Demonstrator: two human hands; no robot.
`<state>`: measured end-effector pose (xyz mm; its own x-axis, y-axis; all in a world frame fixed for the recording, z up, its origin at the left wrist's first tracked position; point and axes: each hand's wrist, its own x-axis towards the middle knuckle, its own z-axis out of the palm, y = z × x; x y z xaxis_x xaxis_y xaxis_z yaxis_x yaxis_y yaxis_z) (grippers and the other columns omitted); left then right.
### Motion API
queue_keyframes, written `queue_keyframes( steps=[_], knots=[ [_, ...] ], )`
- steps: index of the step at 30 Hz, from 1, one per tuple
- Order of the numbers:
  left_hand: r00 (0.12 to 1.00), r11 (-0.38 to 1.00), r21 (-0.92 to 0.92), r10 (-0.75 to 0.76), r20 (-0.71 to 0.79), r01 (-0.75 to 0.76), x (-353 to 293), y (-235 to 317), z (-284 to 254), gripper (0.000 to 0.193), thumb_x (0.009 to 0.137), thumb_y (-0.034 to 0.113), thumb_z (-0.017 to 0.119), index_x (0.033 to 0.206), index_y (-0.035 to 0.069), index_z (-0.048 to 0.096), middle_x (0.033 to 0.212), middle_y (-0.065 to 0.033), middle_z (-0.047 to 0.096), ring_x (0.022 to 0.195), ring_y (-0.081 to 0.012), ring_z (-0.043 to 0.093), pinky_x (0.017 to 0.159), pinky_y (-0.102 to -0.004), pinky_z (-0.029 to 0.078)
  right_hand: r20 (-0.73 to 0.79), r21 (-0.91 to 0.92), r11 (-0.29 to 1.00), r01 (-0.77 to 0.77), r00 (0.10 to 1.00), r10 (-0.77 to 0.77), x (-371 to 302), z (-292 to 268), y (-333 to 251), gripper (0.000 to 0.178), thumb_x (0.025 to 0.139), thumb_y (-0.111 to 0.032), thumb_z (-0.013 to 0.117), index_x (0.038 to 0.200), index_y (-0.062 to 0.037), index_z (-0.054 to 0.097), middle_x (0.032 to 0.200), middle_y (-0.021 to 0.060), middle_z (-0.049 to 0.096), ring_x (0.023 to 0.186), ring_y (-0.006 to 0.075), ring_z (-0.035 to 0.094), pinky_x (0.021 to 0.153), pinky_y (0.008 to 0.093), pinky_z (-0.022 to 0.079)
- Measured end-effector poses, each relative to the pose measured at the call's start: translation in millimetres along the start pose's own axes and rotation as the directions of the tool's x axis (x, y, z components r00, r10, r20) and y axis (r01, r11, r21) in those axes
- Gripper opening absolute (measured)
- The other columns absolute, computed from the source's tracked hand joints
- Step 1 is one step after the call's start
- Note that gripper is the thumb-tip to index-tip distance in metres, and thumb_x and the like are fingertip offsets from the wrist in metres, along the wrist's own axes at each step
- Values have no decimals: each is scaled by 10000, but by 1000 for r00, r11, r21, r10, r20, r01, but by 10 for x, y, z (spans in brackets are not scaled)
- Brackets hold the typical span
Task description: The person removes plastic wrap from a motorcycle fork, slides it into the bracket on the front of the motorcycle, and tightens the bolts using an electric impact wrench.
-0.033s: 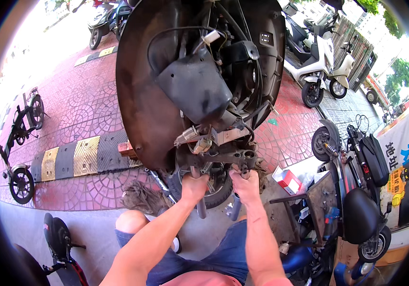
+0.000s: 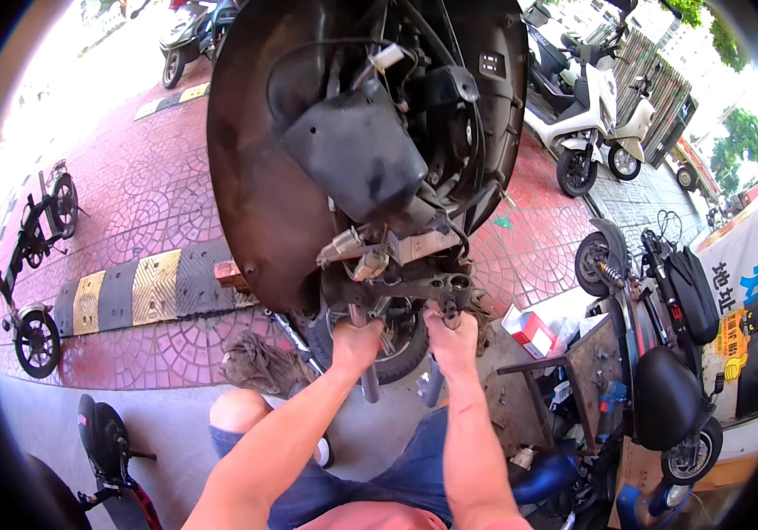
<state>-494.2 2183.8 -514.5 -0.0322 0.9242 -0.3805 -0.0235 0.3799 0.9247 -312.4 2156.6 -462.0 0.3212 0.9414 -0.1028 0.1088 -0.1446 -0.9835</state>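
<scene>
Both my hands are closed around grey metal tubes under the front of a partly stripped scooter. My left hand (image 2: 357,344) grips the left tube (image 2: 370,387), whose lower end sticks out below the fist. The right tube (image 2: 433,389) is in my right hand (image 2: 452,343), with its end also showing below. Just above the hands is a dark metal fork clamp (image 2: 428,288). Behind them stands a wheel with a black tyre (image 2: 405,364). Higher up are a black plastic cover (image 2: 357,159), a metal lock cylinder (image 2: 341,246) and loose cables inside the brown-black body panel (image 2: 251,177).
A grey rag (image 2: 262,364) lies left of the wheel. To the right, a small metal stand (image 2: 573,375) holds a red and white box (image 2: 534,334) and tools. Parked scooters, one of them white (image 2: 584,115), and a black folding bike (image 2: 39,238) surround the spot. A striped speed bump (image 2: 154,284) crosses the paving.
The whole view has shifted very slightly. Both hands keep their hold on the tubes.
</scene>
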Motion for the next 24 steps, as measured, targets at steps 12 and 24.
queue_keyframes(
  steps=[12, 24],
  knots=[
    [999, 997, 72, -42, 26, 41, -22, 228, -18, 158, 884, 106, 683, 759, 21, 639, 602, -65, 623, 508, -173, 631, 486, -342, 459, 580, 124, 897, -423, 765, 281, 159, -298, -348, 289, 948, -85, 721, 730, -94, 531, 625, -30, 484, 544, 80, 456, 521, 277, 355],
    [995, 997, -18, -71, 75, 73, 41, 54, -36, 113, 900, 93, 710, 837, 10, 665, 720, -45, 659, 541, -138, 618, 509, -315, 476, -291, -296, 948, 117, 934, -206, -360, 267, -204, 264, 922, -244, 800, 1059, -36, 713, 701, 41, 624, 661, 146, 574, 685, 348, 492]
  ],
)
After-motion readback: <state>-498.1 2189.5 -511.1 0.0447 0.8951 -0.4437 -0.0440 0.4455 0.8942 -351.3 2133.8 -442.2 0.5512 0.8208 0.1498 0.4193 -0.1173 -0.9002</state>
